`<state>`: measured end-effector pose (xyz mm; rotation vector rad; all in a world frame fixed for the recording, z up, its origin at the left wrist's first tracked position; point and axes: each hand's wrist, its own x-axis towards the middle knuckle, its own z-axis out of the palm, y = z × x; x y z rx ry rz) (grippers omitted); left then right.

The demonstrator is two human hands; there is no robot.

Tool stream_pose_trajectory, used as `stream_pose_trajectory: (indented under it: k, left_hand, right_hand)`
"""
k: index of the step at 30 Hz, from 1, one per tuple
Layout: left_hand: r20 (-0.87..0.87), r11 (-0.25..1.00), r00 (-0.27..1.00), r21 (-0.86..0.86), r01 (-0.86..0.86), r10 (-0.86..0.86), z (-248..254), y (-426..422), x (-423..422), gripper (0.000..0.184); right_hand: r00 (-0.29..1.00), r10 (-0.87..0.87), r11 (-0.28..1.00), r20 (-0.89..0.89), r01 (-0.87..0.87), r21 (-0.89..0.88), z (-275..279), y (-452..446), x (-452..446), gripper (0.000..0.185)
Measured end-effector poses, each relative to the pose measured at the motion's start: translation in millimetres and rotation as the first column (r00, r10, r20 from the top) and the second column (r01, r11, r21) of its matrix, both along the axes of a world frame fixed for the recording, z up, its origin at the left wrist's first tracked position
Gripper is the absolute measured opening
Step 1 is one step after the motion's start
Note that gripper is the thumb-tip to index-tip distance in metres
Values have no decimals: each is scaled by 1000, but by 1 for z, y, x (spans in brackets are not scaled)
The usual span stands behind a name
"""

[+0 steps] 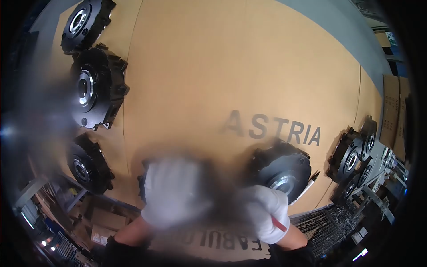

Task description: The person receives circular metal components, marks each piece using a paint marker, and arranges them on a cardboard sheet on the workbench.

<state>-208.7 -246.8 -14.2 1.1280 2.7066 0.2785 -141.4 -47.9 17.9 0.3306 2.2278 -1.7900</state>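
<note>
My left hand, in a white glove, is blurred and covers most of a dark toothed metal disc whose edge shows at its left. How its fingers are bent cannot be made out. My right hand, also gloved in white, is closed around a thin red stick-like tool; only its red end sticks out. Just beyond it lies a black toothed disc with a shiny bore. A black and white pen lies beside that disc. A dark smear hides the space between my hands.
Large cardboard sheets with printed letters cover the work surface. Several black toothed discs stand along the left, more on the right. A wire basket of small parts is at lower right; cardboard boxes stand beyond the right edge.
</note>
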Motion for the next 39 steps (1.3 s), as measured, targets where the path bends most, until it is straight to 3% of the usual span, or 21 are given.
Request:
stream_pose_trajectory:
  k: [3,5,9,11,16,18,20,22,24,26,27,28,30,32,34,36,37,38,39]
  left_hand:
    - [-2,1000,1000,14,19,-19,0,0,-3,75]
    - [2,1000,1000,26,5,-6,-1,0,-2,74]
    - [14,999,1000,41,0,0,-4,-2,-3,71]
    - [-24,999,1000,49,8,-7,-7,-3,-1,70]
    - [-32,999,999,31,-22,23,-8,-2,1,69]
    - [-16,999,999,14,-47,48,-7,0,1,69]
    - [-15,998,998,34,-55,55,-8,0,2,68]
    - [-29,996,998,63,-62,64,-10,1,2,67]
    - [-44,993,996,93,-68,72,-10,-1,2,65]
    - [-31,992,998,108,-57,61,-8,-5,2,64]
    - [-21,992,999,122,-40,43,-8,-6,1,63]
    - [-25,992,999,122,-44,47,-6,-6,0,63]
    - [-3,983,998,176,-59,61,-2,-7,-3,60]
    - [23,972,997,225,-71,68,3,-6,-7,57]
    - [70,908,996,412,-72,47,8,-1,-9,48]
    - [288,787,942,615,-44,-172,3,18,-11,45]
    - [378,730,900,674,-108,-215,0,27,-11,46]
    - [457,754,859,642,-140,-230,-1,31,-8,47]
    - [380,727,909,672,-141,-175,-4,35,-3,45]
  right_hand:
    - [998,30,998,60,-26,-62,2,2,-6,12]
    - [967,17,995,254,10,-102,13,1,-14,12]
    - [971,-25,994,238,50,-98,22,-4,-33,13]
    - [982,156,982,106,-166,85,24,-4,-44,14]
    - [965,231,955,122,-249,160,19,-12,-43,16]
    - [938,341,895,58,-343,287,17,-21,-43,20]
    - [904,403,856,142,-427,292,18,-27,-42,27]
    - [860,467,755,208,-510,412,20,-35,-43,31]
    - [863,478,736,163,-494,462,21,-32,-41,29]
    - [964,266,903,-18,-242,354,19,-22,-40,16]
    - [959,251,896,129,-280,345,17,-16,-34,22]
    - [993,114,885,-39,-84,459,3,-15,-17,6]
    - [963,263,871,-65,-208,446,14,-9,-37,7]
    - [960,253,829,-122,-150,539,13,-21,-28,24]
    - [951,241,824,-194,-95,558,3,-36,-25,20]
    - [963,219,829,-160,-97,551,1,-36,-18,23]
    - [960,226,828,-169,-98,552,3,-36,-18,23]
    - [986,129,901,-101,-74,428,6,-35,-19,25]
    - [999,45,953,-14,-39,299,10,-33,-20,27]
